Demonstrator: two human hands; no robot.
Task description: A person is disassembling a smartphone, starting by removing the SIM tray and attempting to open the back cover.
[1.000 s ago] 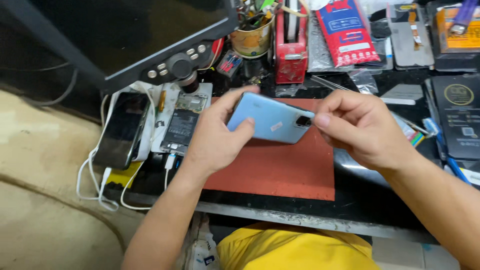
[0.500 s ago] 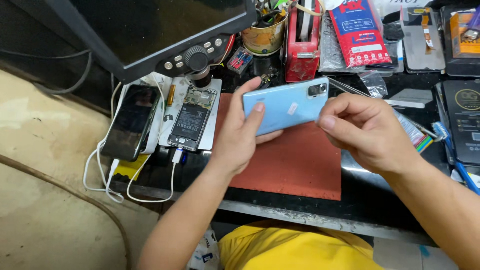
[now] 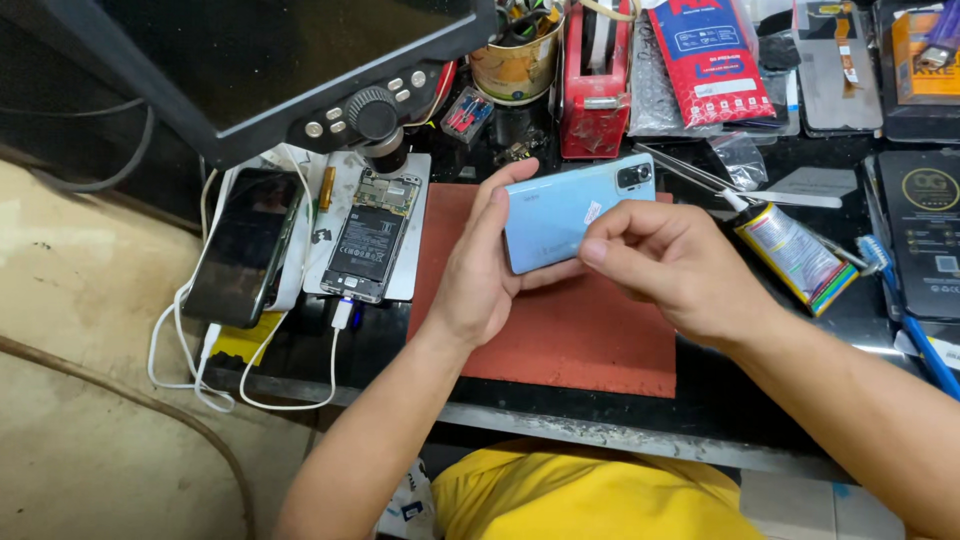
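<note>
We hold a light blue phone (image 3: 565, 213) in both hands above the red work mat (image 3: 560, 330), back side up, its camera block at the two o'clock corner. Our left hand (image 3: 480, 270) cups the phone's nine o'clock end, fingers curled up around that short edge and the thumb underneath, so it is clasped firmly. Our right hand (image 3: 670, 260) comes in from three o'clock, its fingers bent and pressed on the back cover and lower long edge near a small pale sticker; whether the thumb grips beneath we cannot quite tell, as the knuckles hide it. At nine o'clock from the mat an opened phone (image 3: 368, 240) lies with its battery and board exposed, a white cable (image 3: 300, 400) plugged into its six o'clock end. Further toward nine o'clock rests a dark phone (image 3: 243, 245), screen up. At twelve o'clock stand a red tape dispenser (image 3: 595, 85) and a tin of tools (image 3: 515, 60), under the edge of a black monitor (image 3: 250, 60). At three o'clock lies a glue tube (image 3: 795, 255) beside metal tweezers (image 3: 700, 175).
</note>
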